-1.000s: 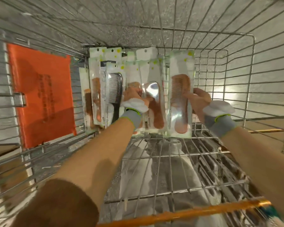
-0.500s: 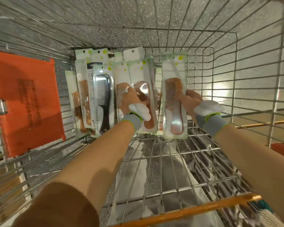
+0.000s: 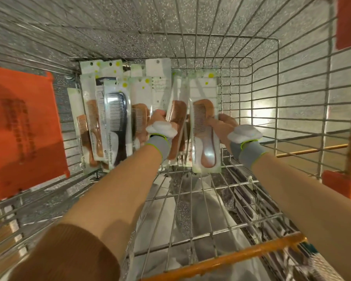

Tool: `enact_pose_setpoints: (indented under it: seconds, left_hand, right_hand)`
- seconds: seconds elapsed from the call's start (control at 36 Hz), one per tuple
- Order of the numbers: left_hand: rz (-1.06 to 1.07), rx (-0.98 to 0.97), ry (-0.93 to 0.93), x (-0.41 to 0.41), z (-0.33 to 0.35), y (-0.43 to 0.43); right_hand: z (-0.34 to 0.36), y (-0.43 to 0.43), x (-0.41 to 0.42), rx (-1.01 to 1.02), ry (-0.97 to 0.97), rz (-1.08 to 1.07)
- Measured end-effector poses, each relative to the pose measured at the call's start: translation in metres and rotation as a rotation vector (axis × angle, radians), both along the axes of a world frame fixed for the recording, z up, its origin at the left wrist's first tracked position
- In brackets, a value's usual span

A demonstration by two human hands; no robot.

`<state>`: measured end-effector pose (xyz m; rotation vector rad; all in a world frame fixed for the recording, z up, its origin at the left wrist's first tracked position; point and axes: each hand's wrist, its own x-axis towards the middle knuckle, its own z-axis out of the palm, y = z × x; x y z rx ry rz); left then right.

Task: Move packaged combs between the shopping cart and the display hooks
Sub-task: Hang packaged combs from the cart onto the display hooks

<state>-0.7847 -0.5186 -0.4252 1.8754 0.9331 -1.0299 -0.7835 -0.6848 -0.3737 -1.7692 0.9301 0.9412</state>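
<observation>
I've got the right hand (image 3: 221, 126) clenched on a clear-packed brown plastic comb (image 3: 204, 128) at the far end of the wire shopping cart (image 3: 251, 63), left hand (image 3: 158, 118) gripping another pkg beside it, so lift straight up w/o snagging the wires.

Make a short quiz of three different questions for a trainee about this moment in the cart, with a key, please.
1. True or false: the right hand holds a packaged brown comb.
2. Multiple choice: the black comb stands
A. left of the left hand
B. between the two hands
C. right of the right hand
3. Fill in: the flat panel on the cart's left wall is coloured ____.

Key
1. True. Its grip closes on the pack's right edge.
2. A. It leans among the packs against the cart wall.
3. Orange.
</observation>
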Motion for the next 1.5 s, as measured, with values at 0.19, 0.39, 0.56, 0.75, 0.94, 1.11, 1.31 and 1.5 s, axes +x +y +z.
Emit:
enact_pose_setpoints:
  seconds: [0.19,0.39,0.56,0.75,0.94,1.11,1.31,1.5]
  left_hand:
    - [0.228,-0.106,-0.126,-0.008,0.017,-0.009]
    - [0.334,-0.305,-0.111,0.001,0.045,0.006]
    - [0.427,-0.406,-0.099,0.003,0.048,0.031]
    - [-0.179,0.134,-0.539,-0.019,-0.005,0.058]
    - [-0.146,0.258,-0.506,-0.028,-0.017,0.046]
    - [-0.244,0.307,-0.441,-0.037,-0.014,0.049]
    - [-0.279,0.174,-0.414,-0.037,-0.005,0.046]
    - [-0.114,0.281,-0.232,-0.025,-0.012,0.044]
  right_hand:
    - [-0.004,0.004,-0.001,0.027,-0.051,0.011]
    - [0.009,0.03,0.003,0.119,-0.13,-0.029]
    - [0.009,0.042,0.008,0.243,-0.077,-0.122]
    - [-0.008,0.045,0.006,0.184,-0.076,-0.174]
    - [-0.014,0.043,0.002,0.066,-0.031,-0.148]
    - [-0.011,0.04,-0.001,0.01,-0.013,-0.086]
    - [-0.007,0.036,0.002,0.003,0.016,-0.043]
    - [-0.004,0.032,-0.001,0.015,0.006,0.021]
